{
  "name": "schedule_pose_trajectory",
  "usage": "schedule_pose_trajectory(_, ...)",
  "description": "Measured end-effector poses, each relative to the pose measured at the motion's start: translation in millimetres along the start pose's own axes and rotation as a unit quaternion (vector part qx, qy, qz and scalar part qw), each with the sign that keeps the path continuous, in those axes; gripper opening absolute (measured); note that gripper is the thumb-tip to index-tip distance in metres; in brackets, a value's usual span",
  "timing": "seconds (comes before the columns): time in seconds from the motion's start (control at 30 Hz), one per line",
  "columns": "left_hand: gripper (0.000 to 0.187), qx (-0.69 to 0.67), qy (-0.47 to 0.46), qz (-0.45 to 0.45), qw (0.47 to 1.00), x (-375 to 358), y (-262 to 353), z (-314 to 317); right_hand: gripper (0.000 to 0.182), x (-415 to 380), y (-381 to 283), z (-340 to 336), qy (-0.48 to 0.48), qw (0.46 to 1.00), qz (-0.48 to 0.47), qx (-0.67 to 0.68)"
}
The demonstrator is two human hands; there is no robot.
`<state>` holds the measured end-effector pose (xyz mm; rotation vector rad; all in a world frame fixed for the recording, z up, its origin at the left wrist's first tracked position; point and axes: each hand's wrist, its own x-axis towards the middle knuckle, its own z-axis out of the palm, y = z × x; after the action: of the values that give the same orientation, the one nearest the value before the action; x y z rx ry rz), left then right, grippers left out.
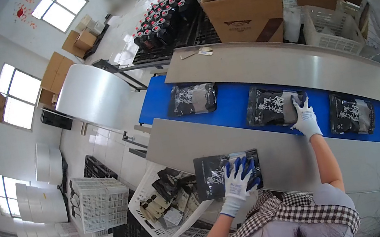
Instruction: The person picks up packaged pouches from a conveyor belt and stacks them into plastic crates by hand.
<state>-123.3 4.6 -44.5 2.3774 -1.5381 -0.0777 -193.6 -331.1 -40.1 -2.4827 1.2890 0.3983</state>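
While both gloved hands work at a packing line, the head view shows this:

Left hand: the left hand [238, 180] lies at about 6 o'clock, fingers spread flat and curled over the near edge of a dark pouch [219, 175], pinning it on the grey ledge [276, 154].

Right hand: the right hand [304, 118] reaches toward 3 o'clock, fingers loosely open, resting on the end of a second pouch [271, 107] lying on the blue belt [233, 106]; no closed grasp shows.

Belt: more pouches lie apart along it, one at 12 o'clock [193, 99], another toward 3 o'clock [351, 114].

Basket: a white basket [153, 225] of loose items sits at 7 o'clock, just beside the ledge.

Risk: in my judgement the ledge pouch, overhanging the near edge, could slip into the basket if the palm lifts; the belt pouch could skew or overlap its neighbour if pushed unevenly.
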Motion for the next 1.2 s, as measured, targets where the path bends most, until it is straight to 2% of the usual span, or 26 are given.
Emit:
schedule_pose_trajectory(0.07,0.062,-0.002,0.001,0.005,1.0,-2,0,-2,0.114,3,5,6,0.025,0.999,0.008,0.023)
schedule_pose_trajectory(0.2,0.063,0.019,-0.026,-0.001,0.999,-5,0,-1,0.114,10,22,6,0.007,1.0,0.013,0.024)
schedule_pose_trajectory(0.3,0.066,0.032,-0.045,-0.001,0.998,-7,-4,4,0.116,3,20,4,0.028,0.996,0.054,-0.061)
schedule_pose_trajectory(0.33,0.068,0.024,-0.025,0.01,0.999,-5,-2,2,0.115,-9,10,-10,0.007,0.992,0.065,-0.106)
schedule_pose_trajectory(0.4,0.061,0.008,-0.005,0.012,1.0,-4,-3,3,0.104,-40,-7,-16,0.094,0.993,0.0,-0.073)
schedule_pose_trajectory(0.43,0.058,-0.001,0.003,0.012,1.0,-5,-4,4,0.088,-55,-18,-16,0.136,0.988,-0.055,-0.042)
schedule_pose_trajectory(0.47,0.06,0.009,-0.008,-0.024,1.0,-15,-7,7,0.069,-65,-28,-17,0.087,0.99,-0.106,0.042)
schedule_pose_trajectory(0.5,0.061,0.023,0.014,-0.059,0.998,-18,-2,4,0.057,-72,-40,1,0.095,0.977,-0.15,0.12)
schedule_pose_trajectory(0.57,0.064,0.055,0.065,-0.133,0.988,-22,3,-8,0.062,-85,-61,27,-0.106,0.936,-0.265,0.205)
schedule_pose_trajectory(0.6,0.067,0.07,0.063,-0.146,0.985,-29,-3,-4,0.064,-92,-73,52,-0.15,0.933,-0.279,0.174)
schedule_pose_trajectory(0.63,0.066,0.062,0.052,-0.144,0.986,-33,-8,-3,0.067,-108,-83,45,-0.223,0.923,-0.282,0.14)
schedule_pose_trajectory(0.7,0.066,0.047,0.032,-0.146,0.988,-39,-18,-4,0.058,-121,-90,75,-0.066,0.934,-0.309,0.167)
schedule_pose_trajectory(0.8,0.063,0.042,0.033,-0.143,0.988,-39,-32,-7,0.048,-115,-98,89,-0.13,0.915,-0.208,0.32)
schedule_pose_trajectory(0.93,0.062,0.046,0.048,-0.154,0.986,-31,-50,-8,0.035,-112,-119,96,-0.081,0.88,-0.198,0.424)
schedule_pose_trajectory(1.03,0.062,0.011,0.087,-0.208,0.974,-22,-65,-14,0.031,-94,-148,98,-0.048,0.863,-0.207,0.459)
schedule_pose_trajectory(1.07,0.065,0.015,0.136,-0.243,0.96,-32,-76,-3,0.031,-84,-161,101,-0.047,0.861,-0.209,0.462)
schedule_pose_trajectory(1.13,0.065,0.024,0.216,-0.245,0.945,-35,-84,-14,0.024,-65,-191,89,-0.078,0.858,-0.213,0.461)
schedule_pose_trajectory(1.2,0.06,0.015,0.271,-0.258,0.927,-41,-80,-31,0.024,-44,-229,94,0.005,0.826,-0.241,0.51)
